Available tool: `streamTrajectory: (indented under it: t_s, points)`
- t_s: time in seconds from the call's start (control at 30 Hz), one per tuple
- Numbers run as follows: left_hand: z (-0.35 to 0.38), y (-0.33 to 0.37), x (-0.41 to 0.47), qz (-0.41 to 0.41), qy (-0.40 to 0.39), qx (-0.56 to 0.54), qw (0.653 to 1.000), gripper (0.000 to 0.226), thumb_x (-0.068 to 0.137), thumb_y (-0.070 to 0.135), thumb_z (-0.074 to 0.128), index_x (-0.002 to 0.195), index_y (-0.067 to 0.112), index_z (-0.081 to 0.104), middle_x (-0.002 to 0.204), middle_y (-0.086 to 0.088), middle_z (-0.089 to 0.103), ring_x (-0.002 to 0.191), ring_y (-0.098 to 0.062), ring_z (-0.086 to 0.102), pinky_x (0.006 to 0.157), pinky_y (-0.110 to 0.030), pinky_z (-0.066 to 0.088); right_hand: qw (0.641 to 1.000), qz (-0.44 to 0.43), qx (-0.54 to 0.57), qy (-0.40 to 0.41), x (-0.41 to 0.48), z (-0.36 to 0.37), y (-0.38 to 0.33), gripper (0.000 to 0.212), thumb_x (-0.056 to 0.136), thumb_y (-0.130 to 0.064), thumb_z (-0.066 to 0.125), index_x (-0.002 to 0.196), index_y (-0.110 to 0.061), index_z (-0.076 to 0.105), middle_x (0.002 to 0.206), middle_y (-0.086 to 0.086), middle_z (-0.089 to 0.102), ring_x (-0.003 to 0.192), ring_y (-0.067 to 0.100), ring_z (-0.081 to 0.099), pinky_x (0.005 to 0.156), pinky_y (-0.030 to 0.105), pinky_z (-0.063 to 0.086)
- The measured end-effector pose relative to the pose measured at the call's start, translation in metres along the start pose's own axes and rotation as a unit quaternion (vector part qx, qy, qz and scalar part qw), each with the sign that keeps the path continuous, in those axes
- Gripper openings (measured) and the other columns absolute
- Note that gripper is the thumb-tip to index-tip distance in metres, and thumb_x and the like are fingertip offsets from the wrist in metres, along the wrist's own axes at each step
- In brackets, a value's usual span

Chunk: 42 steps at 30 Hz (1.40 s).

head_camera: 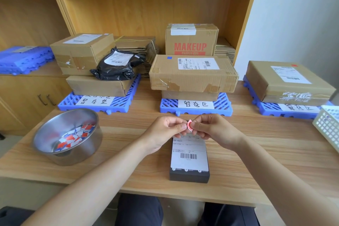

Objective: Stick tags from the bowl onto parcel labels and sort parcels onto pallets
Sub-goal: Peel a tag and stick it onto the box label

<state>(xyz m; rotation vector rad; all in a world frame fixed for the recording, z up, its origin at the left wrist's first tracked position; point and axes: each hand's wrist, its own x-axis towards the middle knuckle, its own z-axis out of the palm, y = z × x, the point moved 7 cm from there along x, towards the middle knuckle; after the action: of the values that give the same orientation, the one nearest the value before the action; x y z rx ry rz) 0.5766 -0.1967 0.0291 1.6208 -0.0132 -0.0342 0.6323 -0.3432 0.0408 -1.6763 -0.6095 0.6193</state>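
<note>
Red tag [189, 125] is pinched between left grip [165, 130] and right grip [214, 130], both closed on it, just above the far end of the label [189, 154] on the black parcel [189, 177]. Tag is seen curled; whether backing is peeled cannot be told.

Risks judged:
- adhesive folded onto itself or stuck to a finger, if peeled hastily
- barcode covered, if tag is lowered unaimed

Parcel lies on counter [256, 152]; bowl [82, 152] at left, pallets [168, 105] behind.

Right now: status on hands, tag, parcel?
One red tag pinched by left hand and right hand. Below them black parcel on table, label up, no tag seen on it. Nothing between tag and label.
</note>
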Motion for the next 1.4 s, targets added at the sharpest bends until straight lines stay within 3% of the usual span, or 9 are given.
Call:
streamTrajectory:
  t_s: [0.2, 0.53, 0.67, 0.77, 0.93, 1.07, 1.2, 1.4]
  points:
    - [-0.001, -0.001, -0.001, -0.011, 0.009, -0.004, 1.000, 0.008, 0.094, 0.008, 0.067, 0.097, 0.010, 0.074, 0.087, -0.007, 0.073, 0.083, -0.014, 0.066, 0.078, -0.029, 0.051, 1.000, 0.013, -0.006, -0.004, 0.001, 0.002, 0.000, 0.024, 0.092, -0.025, 0.072, 0.085, -0.002, 0.070, 0.077, 0.008, 0.068, 0.065, 0.015, 0.049, 0.059, 0.025, 0.040]
    - [-0.003, 0.007, -0.003, -0.010, 0.037, 0.067, 0.997, 0.012, 0.090, 0.004, 0.065, 0.082, 0.010, 0.071, 0.077, -0.006, 0.071, 0.070, -0.011, 0.060, 0.071, -0.031, 0.048, 1.000, -0.005, -0.010, -0.014, 0.003, 0.007, -0.002, 0.028, 0.092, -0.019, 0.071, 0.091, 0.009, 0.067, 0.078, 0.009, 0.070, 0.062, 0.012, 0.047, 0.060, 0.025, 0.040]
    - [-0.005, 0.003, -0.003, -0.012, 0.060, 0.086, 0.994, 0.007, 0.080, 0.018, 0.068, 0.076, 0.014, 0.072, 0.080, -0.016, 0.070, 0.072, -0.014, 0.058, 0.073, -0.035, 0.047, 0.999, -0.007, -0.025, -0.022, 0.005, 0.010, 0.000, 0.019, 0.091, -0.025, 0.074, 0.087, -0.007, 0.073, 0.079, 0.007, 0.072, 0.063, 0.011, 0.048, 0.061, 0.024, 0.040]
    - [-0.007, 0.002, -0.001, -0.001, 0.085, 0.113, 0.990, 0.008, 0.078, 0.019, 0.069, 0.073, 0.015, 0.073, 0.079, -0.009, 0.073, 0.073, -0.012, 0.060, 0.075, -0.034, 0.049, 0.999, -0.011, -0.034, -0.021, 0.006, 0.011, 0.002, 0.017, 0.091, -0.027, 0.073, 0.085, -0.012, 0.073, 0.080, 0.007, 0.073, 0.065, 0.012, 0.048, 0.063, 0.024, 0.040]
    - [-0.007, 0.002, 0.001, -0.009, 0.078, 0.066, 0.995, 0.010, 0.087, 0.005, 0.065, 0.079, 0.004, 0.072, 0.075, -0.009, 0.070, 0.070, -0.015, 0.059, 0.071, -0.031, 0.051, 0.999, -0.016, -0.027, -0.008, 0.007, 0.006, 0.001, 0.019, 0.093, -0.024, 0.071, 0.085, -0.007, 0.071, 0.079, 0.005, 0.072, 0.061, 0.009, 0.049, 0.061, 0.023, 0.041]
    - [-0.006, 0.003, 0.001, -0.011, 0.061, 0.024, 0.998, 0.013, 0.092, 0.003, 0.063, 0.083, 0.006, 0.072, 0.079, -0.006, 0.072, 0.074, -0.017, 0.061, 0.073, -0.029, 0.051, 1.000, -0.012, -0.019, -0.002, 0.007, 0.002, 0.001, 0.021, 0.092, -0.024, 0.071, 0.086, -0.004, 0.070, 0.081, 0.008, 0.073, 0.062, 0.010, 0.049, 0.060, 0.022, 0.042]
    - [-0.004, 0.005, 0.002, -0.008, 0.043, 0.045, 0.998, 0.010, 0.091, 0.003, 0.065, 0.084, 0.007, 0.071, 0.079, -0.004, 0.072, 0.072, -0.013, 0.061, 0.072, -0.028, 0.051, 1.000, -0.005, -0.025, -0.001, 0.009, 0.000, 0.002, 0.029, 0.091, -0.025, 0.073, 0.088, 0.003, 0.068, 0.082, 0.009, 0.072, 0.062, 0.011, 0.049, 0.061, 0.023, 0.042]
    - [-0.005, 0.010, 0.004, -0.005, 0.034, 0.105, 0.994, 0.004, 0.088, 0.004, 0.068, 0.089, 0.006, 0.071, 0.080, -0.005, 0.070, 0.068, -0.009, 0.058, 0.070, -0.025, 0.050, 1.000, -0.004, -0.021, -0.016, 0.008, 0.002, 0.000, 0.023, 0.092, -0.024, 0.072, 0.085, -0.002, 0.070, 0.080, 0.009, 0.072, 0.063, 0.013, 0.047, 0.062, 0.024, 0.041]
